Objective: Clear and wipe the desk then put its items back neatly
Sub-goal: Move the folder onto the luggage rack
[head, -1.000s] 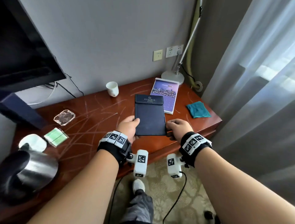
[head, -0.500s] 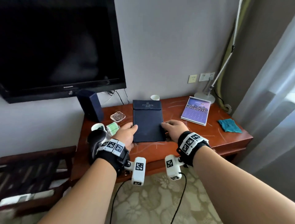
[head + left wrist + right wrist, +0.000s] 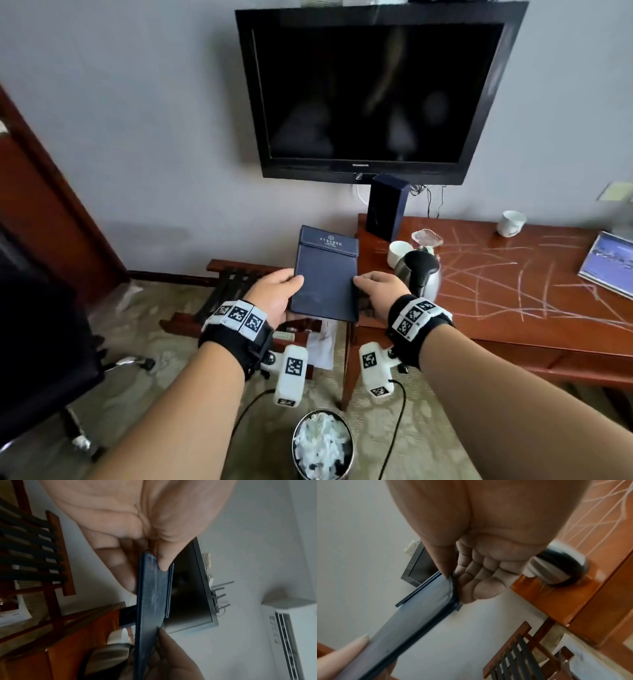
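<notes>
Left of the desk (image 3: 513, 308), over the rack (image 3: 236, 284): folder (image 3: 325, 284) held level in the air, left hand (image 3: 274, 294) and right hand (image 3: 380, 294) each pinching a side edge. Risk: loose inner sheets could slide out if it tips. Kettle (image 3: 419, 274) and cup (image 3: 399, 251) crowd the desk corner beside the right hand.
</notes>
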A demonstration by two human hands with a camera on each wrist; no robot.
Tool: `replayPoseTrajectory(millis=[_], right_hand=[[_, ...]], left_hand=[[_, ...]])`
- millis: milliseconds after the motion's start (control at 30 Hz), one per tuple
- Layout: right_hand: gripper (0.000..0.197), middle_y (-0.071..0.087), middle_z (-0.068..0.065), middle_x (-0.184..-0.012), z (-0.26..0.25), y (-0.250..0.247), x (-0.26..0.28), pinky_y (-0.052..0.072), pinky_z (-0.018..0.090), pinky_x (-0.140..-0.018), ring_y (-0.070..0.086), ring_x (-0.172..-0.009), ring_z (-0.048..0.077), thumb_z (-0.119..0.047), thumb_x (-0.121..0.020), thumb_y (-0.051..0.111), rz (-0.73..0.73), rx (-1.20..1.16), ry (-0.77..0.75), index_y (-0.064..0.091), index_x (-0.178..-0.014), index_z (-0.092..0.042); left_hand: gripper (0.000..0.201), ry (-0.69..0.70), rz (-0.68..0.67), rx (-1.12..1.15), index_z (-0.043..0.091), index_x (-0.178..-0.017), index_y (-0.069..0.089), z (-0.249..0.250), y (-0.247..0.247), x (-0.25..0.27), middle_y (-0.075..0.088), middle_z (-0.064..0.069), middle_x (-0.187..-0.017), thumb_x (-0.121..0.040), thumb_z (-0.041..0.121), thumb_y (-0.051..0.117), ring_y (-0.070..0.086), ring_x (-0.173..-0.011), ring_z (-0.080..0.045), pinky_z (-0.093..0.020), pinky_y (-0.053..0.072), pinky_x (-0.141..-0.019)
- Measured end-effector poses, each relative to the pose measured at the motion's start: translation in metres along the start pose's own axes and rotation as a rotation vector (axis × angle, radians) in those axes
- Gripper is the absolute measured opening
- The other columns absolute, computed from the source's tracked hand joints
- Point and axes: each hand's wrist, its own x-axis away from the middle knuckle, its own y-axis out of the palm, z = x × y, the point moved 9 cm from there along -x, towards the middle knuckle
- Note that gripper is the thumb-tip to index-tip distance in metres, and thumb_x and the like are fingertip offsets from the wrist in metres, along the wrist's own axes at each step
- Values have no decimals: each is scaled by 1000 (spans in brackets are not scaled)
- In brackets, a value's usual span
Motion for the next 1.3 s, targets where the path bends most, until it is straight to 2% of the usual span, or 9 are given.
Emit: replayPoseTrajectory(millis=[167,233,400,533,667,867,1000,1167,1300], right_hand=[[22,65,4,-74,-6,78,-4,53,36,-67,61,-67,21,-15,-99,65,-55,-12,-4,65,-77,-16],[21,68,7,-79,7,98,-10,53,36,-69,64,-72,22,-13,-99,64,-72,-15,33,66,-78,-15],[20,69,8,-78,36,143,-35,54,32,-63,65,-69,21,-8,-102,59,-128,-82,109,63,-83,-11],[18,70,12,-79,31,178,-77,53,39,-69,64,-67,27,-14,-101,61,-154,-87,129,66,-84,-14],[19,70,13,-81,24,207,-123,52,36,-67,64,-68,26,-15,-99,64,-172,-52,99,68,-81,-16],[16,74,16,-90,31,234,-177,56,47,-83,68,-84,33,-19,-99,65,-229,-53,140,73,-86,-14],[15,75,18,-97,43,246,-202,55,44,-81,68,-84,32,-19,-100,64,-217,-44,198,73,-90,-14],[16,73,13,-87,58,272,-236,51,31,-64,66,-75,26,-18,-100,64,-177,-13,261,72,-86,-17],[17,74,9,-84,58,300,-271,51,28,-62,68,-73,23,-20,-100,65,-101,3,285,72,-85,-18]], left_hand=[[23,-38,91,178,17,-124,68,-26,-71,6,74,-6,-117,-104,16,56,72,-103,-27,-34,59,-62],[20,-94,110,219,17,-120,69,-47,-86,5,73,-9,-118,-104,15,56,71,-105,-30,-38,60,-66],[20,-200,196,211,11,-116,69,-82,-128,-13,71,-16,-122,-103,5,55,70,-91,-26,-31,57,-55],[21,-223,313,233,14,-116,68,-71,-178,-39,73,-14,-104,-101,4,56,69,-78,-26,-30,59,-58],[14,-222,407,205,14,-111,69,-59,-225,-79,71,-15,-110,-101,10,59,71,-85,-28,-36,60,-71],[10,-249,490,101,20,-105,66,-59,-259,-135,68,-8,-109,-100,13,62,69,-89,-24,-32,56,-64],[14,-321,486,67,20,-112,67,-64,-279,-166,68,-9,-115,-99,17,65,69,-102,-27,-34,58,-67],[22,-382,415,62,17,-122,65,-74,-308,-222,66,-9,-117,-100,18,63,69,-102,-26,-34,59,-69],[15,-442,318,77,17,-116,63,-83,-332,-280,64,-10,-113,-101,17,62,67,-95,-26,-35,56,-69]])
